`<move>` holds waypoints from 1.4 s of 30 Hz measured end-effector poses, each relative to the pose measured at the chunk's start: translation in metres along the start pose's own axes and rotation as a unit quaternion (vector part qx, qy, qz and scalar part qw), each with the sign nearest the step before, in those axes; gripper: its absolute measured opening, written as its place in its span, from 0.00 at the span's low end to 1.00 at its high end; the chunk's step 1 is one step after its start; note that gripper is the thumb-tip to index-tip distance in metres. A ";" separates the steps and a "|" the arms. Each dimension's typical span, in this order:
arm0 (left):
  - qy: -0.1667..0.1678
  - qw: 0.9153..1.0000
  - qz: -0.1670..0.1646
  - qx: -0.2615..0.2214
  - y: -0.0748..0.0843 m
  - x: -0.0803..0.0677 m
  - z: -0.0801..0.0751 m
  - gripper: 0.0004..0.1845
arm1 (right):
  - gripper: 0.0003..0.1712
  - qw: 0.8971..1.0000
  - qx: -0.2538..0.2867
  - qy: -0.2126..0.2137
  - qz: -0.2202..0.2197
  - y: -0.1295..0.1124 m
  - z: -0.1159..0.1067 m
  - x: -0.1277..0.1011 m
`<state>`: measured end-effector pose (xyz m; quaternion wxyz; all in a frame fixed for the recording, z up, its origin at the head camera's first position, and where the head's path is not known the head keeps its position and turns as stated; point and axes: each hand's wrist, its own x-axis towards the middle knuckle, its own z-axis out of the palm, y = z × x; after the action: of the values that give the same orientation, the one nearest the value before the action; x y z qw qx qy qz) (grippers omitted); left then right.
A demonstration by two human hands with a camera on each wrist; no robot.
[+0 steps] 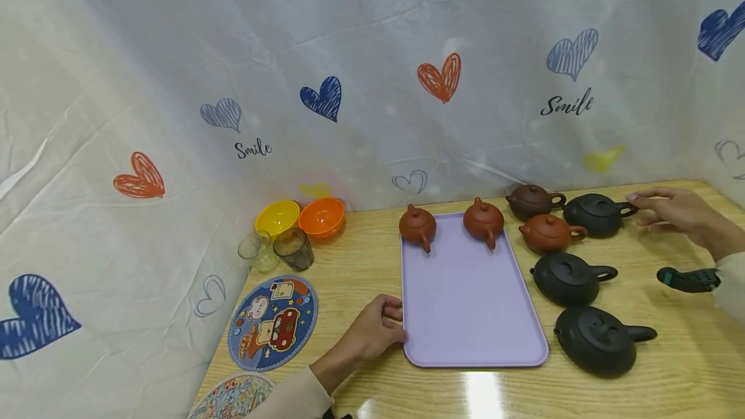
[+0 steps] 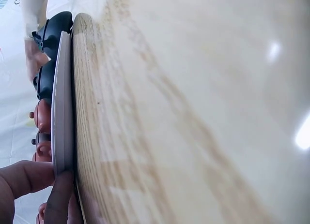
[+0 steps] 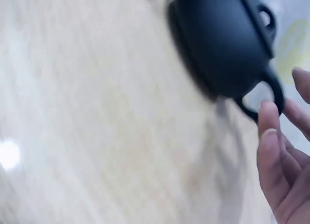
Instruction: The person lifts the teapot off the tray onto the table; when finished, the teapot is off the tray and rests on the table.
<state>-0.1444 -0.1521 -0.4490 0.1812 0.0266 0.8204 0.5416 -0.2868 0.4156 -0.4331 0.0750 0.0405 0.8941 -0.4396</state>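
My left hand (image 1: pixel 375 328) is at the left edge of a lilac tray (image 1: pixel 465 302). Thumb and fingers pinch its rim (image 2: pixel 63 103) in the left wrist view. Two reddish-brown teapots, one at the back left (image 1: pixel 416 226) and one at the back right (image 1: pixel 484 220), stand on the tray. At the far right, my right hand (image 1: pixel 678 212) holds the loop handle of a black teapot (image 1: pixel 592 214) by the fingertips. This teapot (image 3: pixel 218 35) appears to rest on the table. Nearby stand a dark brown teapot (image 1: pixel 531 202) and a third reddish-brown one (image 1: pixel 547 233).
Two more black teapots, a middle (image 1: pixel 566 279) and a front one (image 1: pixel 596 341), line the tray's right side. Leftward are a yellow bowl (image 1: pixel 278 218), an orange bowl (image 1: pixel 322 217), two glasses (image 1: pixel 293 249) and round mats (image 1: pixel 273 323). A heart-printed cloth (image 1: pixel 372 128) hangs behind.
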 end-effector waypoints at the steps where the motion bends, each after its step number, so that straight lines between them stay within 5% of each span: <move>1: 0.000 1.000 0.000 0.000 0.000 0.000 0.000 0.31 | 0.37 1.000 0.007 0.022 -0.007 -0.002 0.000 -0.001; 6: 0.001 1.000 0.003 -0.001 -0.002 -0.001 0.000 0.31 | 0.24 0.995 0.026 0.081 -0.042 -0.023 -0.002 -0.001; 13: 0.004 1.000 0.002 -0.002 -0.004 -0.001 -0.001 0.31 | 0.05 0.995 0.069 0.033 -0.070 -0.086 0.005 -0.002; 21: 0.005 1.000 0.002 -0.004 -0.005 0.000 -0.001 0.30 | 0.08 0.990 0.091 0.019 -0.105 -0.154 0.042 0.000; 31: 0.004 1.000 0.001 0.001 -0.004 0.000 -0.002 0.30 | 0.08 0.969 0.210 -0.004 -0.127 -0.223 0.103 0.010; 37: 0.000 1.000 0.008 0.002 -0.004 0.001 -0.001 0.30 | 0.23 0.977 0.181 -0.023 -0.105 -0.239 0.146 0.015; 42: -0.001 1.000 0.008 0.004 -0.004 0.002 -0.003 0.30 | 0.20 0.983 0.138 -0.079 -0.095 -0.238 0.185 0.017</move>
<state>-0.1462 -0.1557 -0.4526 0.1778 0.0341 0.8221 0.5398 -0.3185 0.1241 -0.3613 0.0971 -0.0692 0.8161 -0.5655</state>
